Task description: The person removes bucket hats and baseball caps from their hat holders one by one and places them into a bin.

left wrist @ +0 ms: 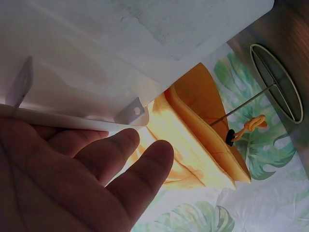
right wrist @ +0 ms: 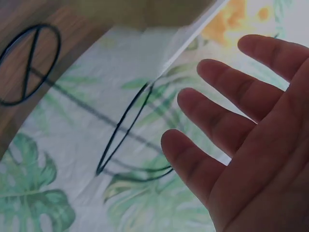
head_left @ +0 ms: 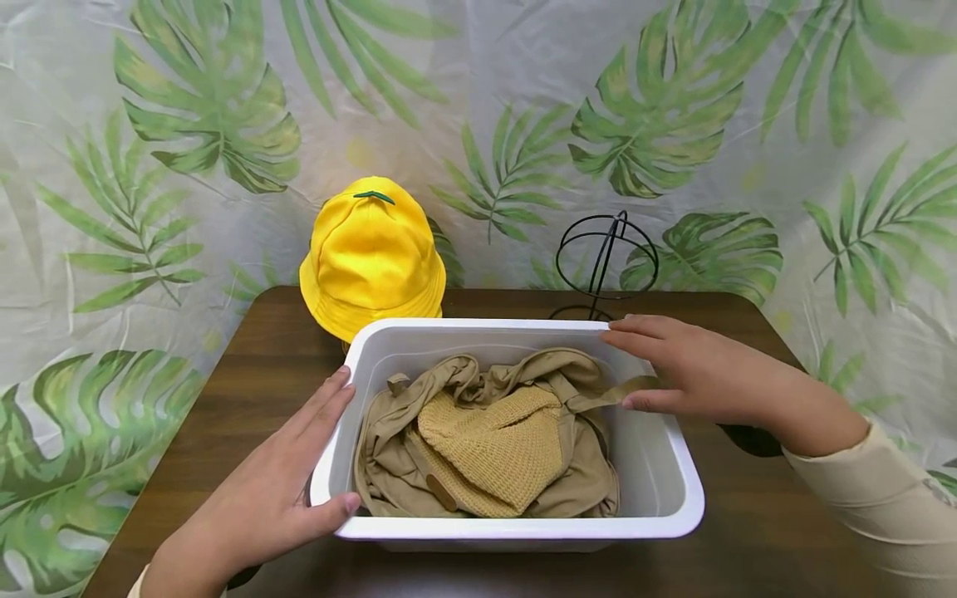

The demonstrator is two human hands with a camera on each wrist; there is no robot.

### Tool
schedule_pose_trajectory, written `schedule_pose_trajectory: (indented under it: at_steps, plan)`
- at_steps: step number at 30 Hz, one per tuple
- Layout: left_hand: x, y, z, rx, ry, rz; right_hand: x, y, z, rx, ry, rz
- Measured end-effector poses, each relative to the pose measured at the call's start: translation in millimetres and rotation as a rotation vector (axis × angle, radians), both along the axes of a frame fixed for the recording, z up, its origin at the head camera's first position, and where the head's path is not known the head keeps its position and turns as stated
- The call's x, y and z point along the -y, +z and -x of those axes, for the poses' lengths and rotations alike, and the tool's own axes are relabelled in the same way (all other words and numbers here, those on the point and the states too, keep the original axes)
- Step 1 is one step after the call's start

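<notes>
From the head view I saw one white bin (head_left: 676, 490) sitting at the centre of the worktop (head_left: 247, 365), its long axis running left to right across the frame, its open top facing up. Both hands were on it. My left hand (head_left: 277, 490), at the lower left, lay flat against the bin's left wall with fingers straight and the thumb over the near rim, pressing and not curled round anything. My right hand (head_left: 695, 370), at the right of the frame, rested over the far right rim, fingers extended toward the left; the thumb touched a khaki strap (head_left: 613, 394), though I could not tell for sure whether it pinched it.

Inside the bin I counted two things: one khaki cloth hat (head_left: 396, 440), crumpled, and one tan knitted hat (head_left: 493, 448) lying on top of it. Behind the bin stood two stands: one wearing a yellow bucket hat (head_left: 371, 253) at the upper left of centre, and one bare black wire stand (head_left: 606, 262) at the upper right of centre. A leaf-print curtain (head_left: 149, 124) filled the background.

The left wrist view showed what the head view did not: the bin's underside and a rib of its rim, with the left hand's fingers (left wrist: 120, 154) straight beneath it, and the yellow hat seen from below on its wire stand. The right wrist view showed the right hand's fingers (right wrist: 227, 116) spread and relaxed, holding nothing visible there, with the black stand beyond them.
</notes>
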State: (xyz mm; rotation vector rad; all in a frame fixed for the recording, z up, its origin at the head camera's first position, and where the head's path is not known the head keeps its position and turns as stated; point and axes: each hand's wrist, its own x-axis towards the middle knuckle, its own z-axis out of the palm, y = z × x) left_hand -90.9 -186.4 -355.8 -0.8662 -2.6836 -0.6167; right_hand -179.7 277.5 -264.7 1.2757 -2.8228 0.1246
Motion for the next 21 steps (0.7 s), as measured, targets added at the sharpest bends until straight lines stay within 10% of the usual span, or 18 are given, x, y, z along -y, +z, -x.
schedule_pose_trajectory:
  at_steps: [21]
  plan:
    - [-0.3,-2.3,1.0,0.0,-0.004,-0.017,-6.6,-7.4,17.1,-0.025,0.127,0.123]
